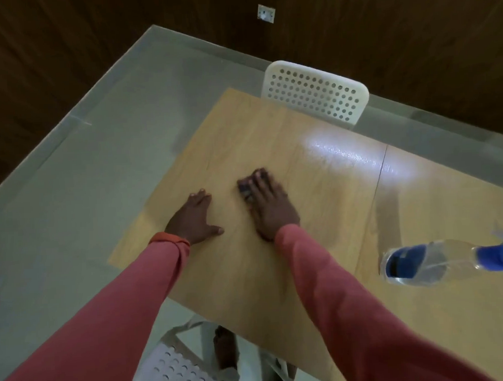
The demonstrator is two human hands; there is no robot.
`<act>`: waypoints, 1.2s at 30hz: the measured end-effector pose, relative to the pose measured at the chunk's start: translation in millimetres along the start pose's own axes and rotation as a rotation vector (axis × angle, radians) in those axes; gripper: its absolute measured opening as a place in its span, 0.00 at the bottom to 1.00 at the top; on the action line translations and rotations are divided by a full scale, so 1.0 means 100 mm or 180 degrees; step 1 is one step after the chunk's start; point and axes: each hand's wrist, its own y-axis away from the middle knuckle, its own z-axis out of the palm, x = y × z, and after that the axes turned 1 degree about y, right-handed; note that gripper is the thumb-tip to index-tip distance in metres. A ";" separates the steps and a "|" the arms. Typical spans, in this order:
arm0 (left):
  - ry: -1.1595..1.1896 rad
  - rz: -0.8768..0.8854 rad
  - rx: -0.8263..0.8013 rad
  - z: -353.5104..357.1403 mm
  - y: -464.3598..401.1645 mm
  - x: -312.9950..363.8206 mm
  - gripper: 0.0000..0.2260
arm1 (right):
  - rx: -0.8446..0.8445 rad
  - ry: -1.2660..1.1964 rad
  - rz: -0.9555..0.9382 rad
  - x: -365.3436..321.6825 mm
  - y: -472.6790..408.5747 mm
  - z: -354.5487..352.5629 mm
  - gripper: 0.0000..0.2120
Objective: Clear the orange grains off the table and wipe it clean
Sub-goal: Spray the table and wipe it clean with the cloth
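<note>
Pressing flat on the wooden table [248, 277], the right hand [269, 205] covers a small dark cloth [246, 190], of which only a blurred edge shows under the fingertips on the left side; the fingers lie spread over it rather than curled around it. The left hand [192, 218] rests open and empty on the wood just to the left, palm down, apparently bracing. No orange grains can be made out anywhere on the visible tabletop, so the wiping part of the task seems to be in hand. The cloth looks soft and limp, likely to bunch or slide on the smooth, glossy surface, so a flat palm with even pressure should suit it better than a pinch. To the near right lies a clear plastic bottle [432, 261] with a blue label, partly cut off by the frame. A white perforated chair [316, 94] stands at the far edge and another [177, 369] nearest the person, only partly visible.
</note>
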 end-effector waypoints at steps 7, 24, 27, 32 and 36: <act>0.0109 -0.0116 0.0146 0.05 -0.06 0.00 0.47 | 0.0506 0.0082 0.0670 0.80 0.66 -0.05 0.29; 0.0104 -0.0095 0.0249 -0.01 -0.07 0.02 0.47 | 0.0395 -0.0095 -0.0412 -0.01 0.08 0.09 0.27; 0.0125 -0.0113 0.0250 0.00 -0.07 0.02 0.46 | 0.0559 0.0016 0.0417 0.73 0.19 -0.10 0.28; 0.0156 -0.0085 0.0308 0.04 -0.08 0.00 0.47 | 0.0499 0.0274 0.1211 1.57 -0.95 -0.37 0.32; 0.0198 -0.0048 0.0322 0.06 -0.12 -0.04 0.47 | 0.0339 0.0494 0.0592 1.07 -2.01 -0.36 0.30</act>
